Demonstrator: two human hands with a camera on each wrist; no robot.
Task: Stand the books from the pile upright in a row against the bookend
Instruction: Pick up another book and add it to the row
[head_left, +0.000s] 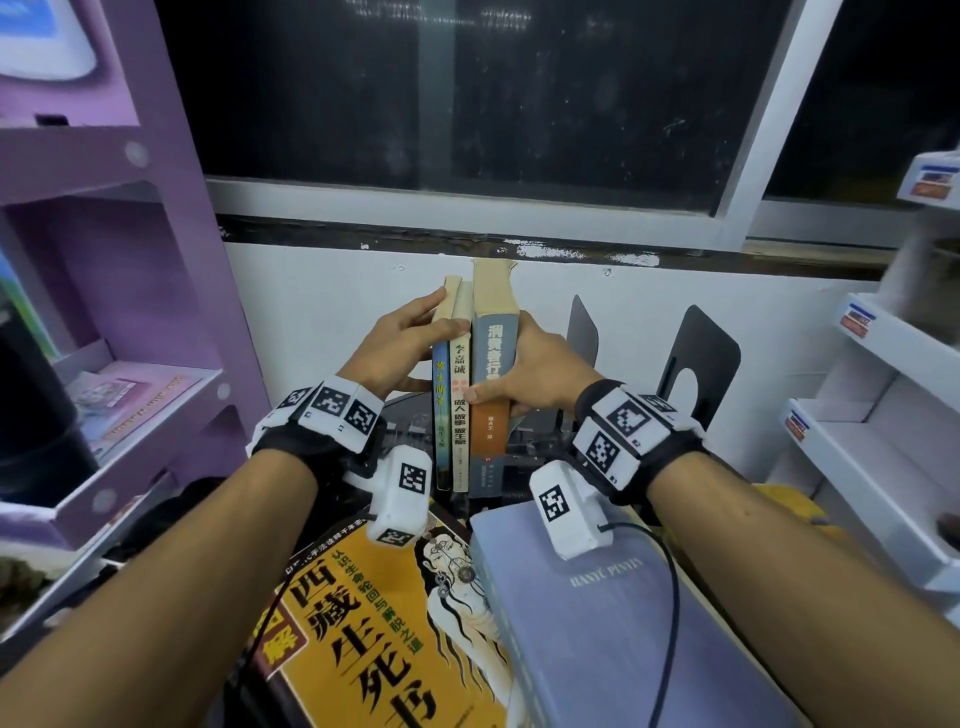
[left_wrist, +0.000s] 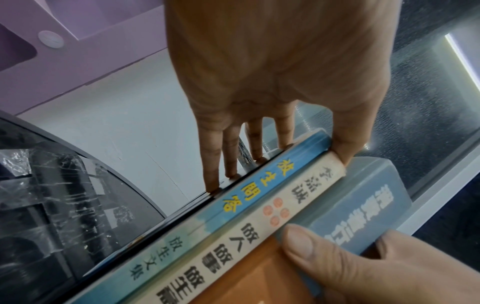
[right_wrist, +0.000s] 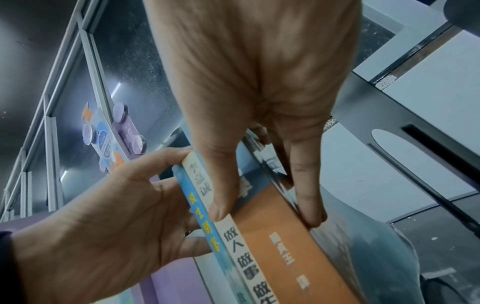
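Nearest the head camera, at 6 o'clock, two books lie flat: a yellow-covered book (head_left: 374, 639) with large black Chinese characters, cut off by the lower edge, and a grey-blue book (head_left: 597, 634) printed "HANYU PINYIN", partly hidden by the right wrist's camera. Beyond them, near centre, three books stand upright, long axes vertical, spines toward the person: a thin blue book (head_left: 441, 415) with yellow characters, a cream book (head_left: 460, 410) reading "李嘉诚" and a thicker grey-and-orange book (head_left: 494, 395), its title partly covered. Their bottoms are hidden behind the flat books. The left hand (head_left: 395, 353) clamps the blue book's side, fingers behind, thumb across the cream spine. The right hand (head_left: 540, 374) grips the thick book, thumb on its spine, fingers round its far side. Two dark bookends (head_left: 701, 364) stand at 3 o'clock, apart from the row.
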